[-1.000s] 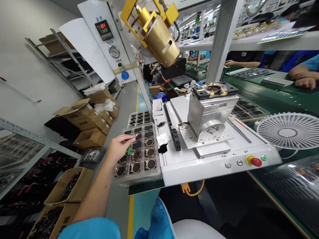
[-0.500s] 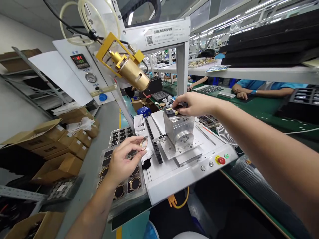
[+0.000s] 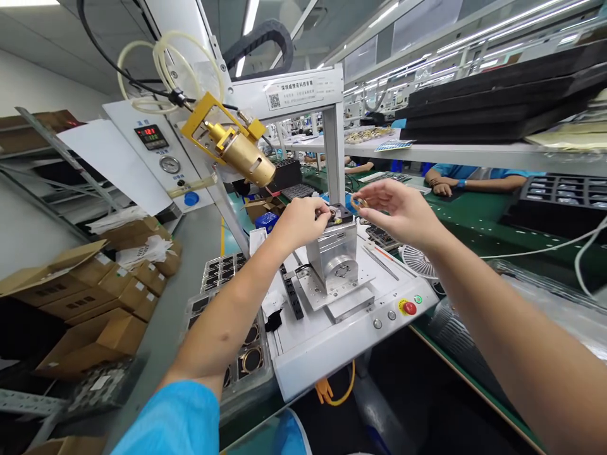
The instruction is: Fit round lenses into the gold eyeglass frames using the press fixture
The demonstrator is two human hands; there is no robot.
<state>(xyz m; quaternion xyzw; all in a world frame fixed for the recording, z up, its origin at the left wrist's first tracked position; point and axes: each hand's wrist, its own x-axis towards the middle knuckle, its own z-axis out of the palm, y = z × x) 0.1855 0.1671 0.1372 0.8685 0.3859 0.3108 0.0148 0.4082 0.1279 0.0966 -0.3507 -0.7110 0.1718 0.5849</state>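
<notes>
My left hand [image 3: 303, 221] reaches over the black fixture [image 3: 344, 215] on top of the metal block [image 3: 327, 253]. Its thumb and fingers pinch a small round watch case, mostly hidden by the fingertips and seated at or just above the fixture. To the right of the fixture, my right hand [image 3: 401, 205] is raised, holding a thin gold ring-shaped watch case [image 3: 358, 202] between thumb and fingertips. The gold dispensing head [image 3: 249, 158] of the machine hangs above and to the left of both hands.
Trays of gold-rimmed watch cases [image 3: 251, 360] lie left of the white machine base [image 3: 313, 354]. Tweezers [image 3: 382, 262] lie on the base, near a red emergency button [image 3: 408, 307]. A small white fan [image 3: 417, 260] stands at right. Another person's arms [image 3: 474, 183] rest across the bench.
My left hand has moved up and right from beside the trays to the fixture with its watch case. My right hand has left the fixture, moved right, and now shows a gold ring-shaped case.
</notes>
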